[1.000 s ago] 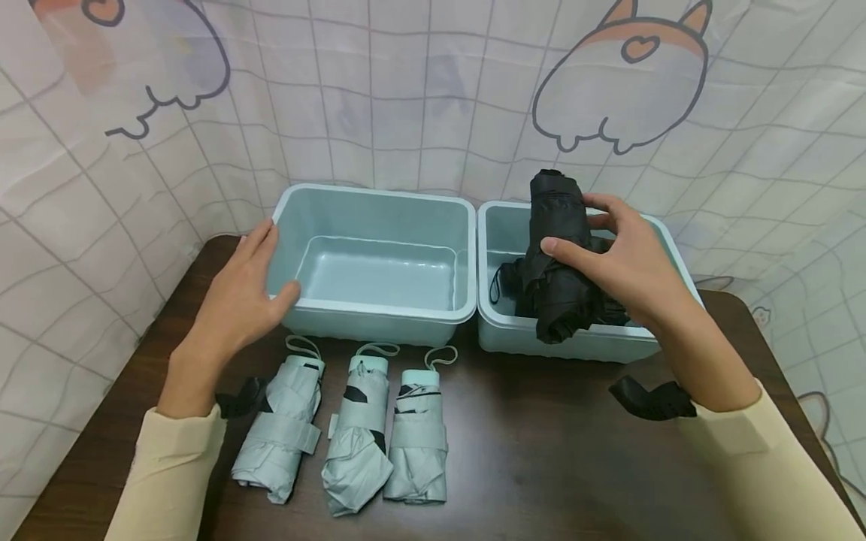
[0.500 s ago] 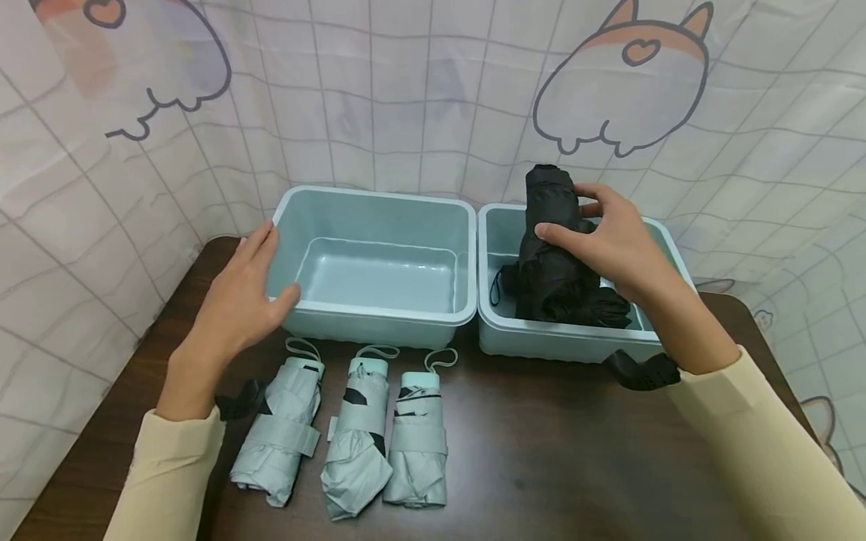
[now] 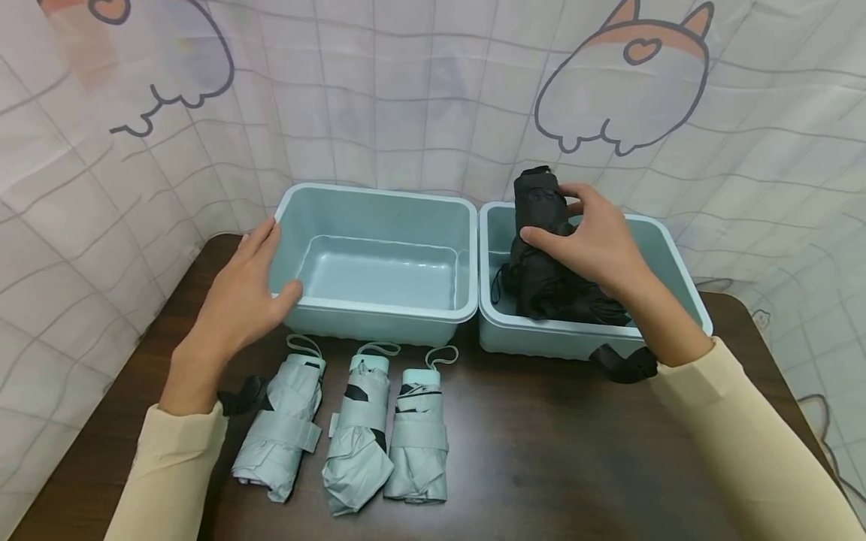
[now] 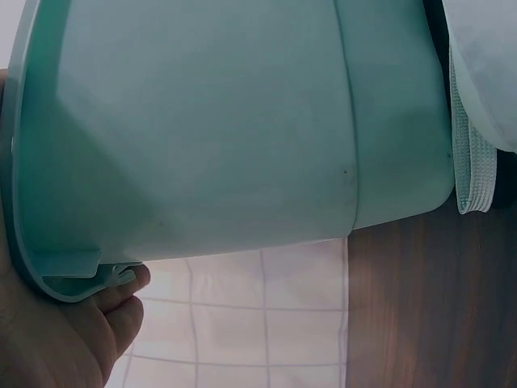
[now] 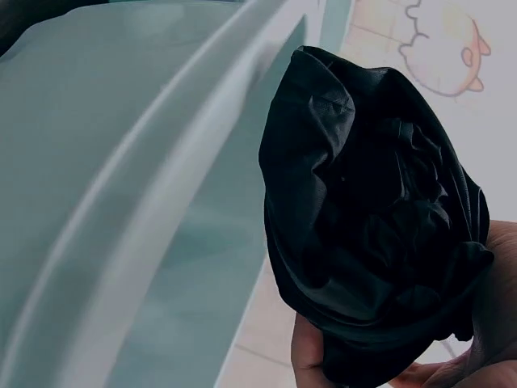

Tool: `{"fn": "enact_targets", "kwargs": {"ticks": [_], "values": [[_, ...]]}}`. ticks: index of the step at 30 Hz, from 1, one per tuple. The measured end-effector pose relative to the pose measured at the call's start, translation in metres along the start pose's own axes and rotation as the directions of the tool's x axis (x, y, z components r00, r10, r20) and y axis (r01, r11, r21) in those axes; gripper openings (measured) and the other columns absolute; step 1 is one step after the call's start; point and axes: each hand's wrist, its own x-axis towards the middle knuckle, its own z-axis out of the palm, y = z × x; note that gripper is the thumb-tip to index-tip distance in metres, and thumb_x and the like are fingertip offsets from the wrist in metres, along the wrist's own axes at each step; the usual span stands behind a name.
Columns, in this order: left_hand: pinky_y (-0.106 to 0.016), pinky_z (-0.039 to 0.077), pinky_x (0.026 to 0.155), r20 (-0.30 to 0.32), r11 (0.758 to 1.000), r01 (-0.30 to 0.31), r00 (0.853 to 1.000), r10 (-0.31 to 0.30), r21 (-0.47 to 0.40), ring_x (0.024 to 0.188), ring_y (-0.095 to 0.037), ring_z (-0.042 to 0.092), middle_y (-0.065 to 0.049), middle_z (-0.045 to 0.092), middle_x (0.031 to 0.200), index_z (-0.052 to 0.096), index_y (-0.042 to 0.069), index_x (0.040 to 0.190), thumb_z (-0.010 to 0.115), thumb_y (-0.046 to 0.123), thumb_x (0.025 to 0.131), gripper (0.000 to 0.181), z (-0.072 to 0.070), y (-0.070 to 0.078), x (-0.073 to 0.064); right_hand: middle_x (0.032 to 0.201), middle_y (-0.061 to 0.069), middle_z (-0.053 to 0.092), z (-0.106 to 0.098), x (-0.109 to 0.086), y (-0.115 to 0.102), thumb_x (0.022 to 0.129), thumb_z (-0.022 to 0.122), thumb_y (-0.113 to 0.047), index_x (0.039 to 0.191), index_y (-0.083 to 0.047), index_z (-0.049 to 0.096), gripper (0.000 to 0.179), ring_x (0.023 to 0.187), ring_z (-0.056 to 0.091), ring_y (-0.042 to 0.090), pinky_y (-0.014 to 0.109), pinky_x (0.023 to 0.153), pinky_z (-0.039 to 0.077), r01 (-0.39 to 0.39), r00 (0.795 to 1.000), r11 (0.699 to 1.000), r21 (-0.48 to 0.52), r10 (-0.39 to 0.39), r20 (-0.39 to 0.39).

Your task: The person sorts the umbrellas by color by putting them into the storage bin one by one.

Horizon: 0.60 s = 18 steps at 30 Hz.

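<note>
Tabletop (image 4: pixel 428 299) in left wrist view, black umbrella (image 5: pixel 371 218) in right

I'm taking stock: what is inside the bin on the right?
Folded black fabric lies inside the bin, partly hidden by a black bundle in the right hand. Whatever they cover, including part of the floor, cannot be seen.

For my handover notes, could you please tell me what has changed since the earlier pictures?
The right hand, still holding the black umbrella, has moved left and slightly forward, bringing the umbrella's near end from over the right bin's front rim to inside it. The left hand stays on the left bin, and the three silver umbrellas lie unmoved.
</note>
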Motion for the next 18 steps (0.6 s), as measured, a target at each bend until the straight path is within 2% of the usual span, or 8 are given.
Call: {"fn": "enact_targets", "kwargs": {"ticks": [3,8,12,18], "values": [[-0.074,0.027,0.123,-0.003,1.0,0.008,1.0,-0.008,0.004,0.159,-0.056,0.023,-0.017,0.02,0.178,0.022,0.003,0.168,0.055,0.034,0.098,0.084,-0.002,-0.001,-0.001,0.155,0.028,0.051,0.004,0.002,0.0,0.092,0.075,-0.051,0.165,-0.009,0.034,0.093,0.136,0.052,0.045,0.065,0.104,0.051,0.022,1.0,0.999,-0.041,-0.021,0.007],[-0.074,0.028,0.123,0.019,1.0,-0.003,1.0,0.002,0.029,0.159,-0.055,0.023,-0.018,0.021,0.177,0.021,0.002,0.168,0.055,0.035,0.098,0.085,-0.001,0.002,0.001,0.153,0.03,0.052,0.009,0.002,0.012,0.093,0.074,-0.049,0.163,-0.005,0.035,0.091,0.134,0.054,0.047,0.066,0.102,0.05,0.016,1.0,0.994,-0.109,-0.015,0.004],[-0.074,0.028,0.123,0.01,0.999,-0.009,1.0,0.009,0.044,0.159,-0.056,0.024,-0.02,0.021,0.177,0.022,0.0,0.168,0.056,0.035,0.099,0.084,-0.003,0.002,0.002,0.148,0.029,0.058,0.012,0.006,0.013,0.096,0.07,-0.05,0.16,-0.004,0.041,0.084,0.127,0.059,0.046,0.064,0.098,0.051,0.042,0.999,0.988,-0.15,-0.046,-0.02],[-0.074,0.028,0.123,0.007,0.999,-0.005,1.0,0.005,0.046,0.159,-0.056,0.024,-0.021,0.021,0.177,0.021,0.0,0.168,0.055,0.036,0.098,0.085,-0.005,0.001,0.001,0.136,0.024,0.068,0.015,0.0,0.007,0.102,0.054,-0.061,0.152,-0.007,0.055,0.074,0.11,0.07,0.04,0.059,0.081,0.056,0.079,0.994,0.967,-0.241,-0.096,-0.061]]}}
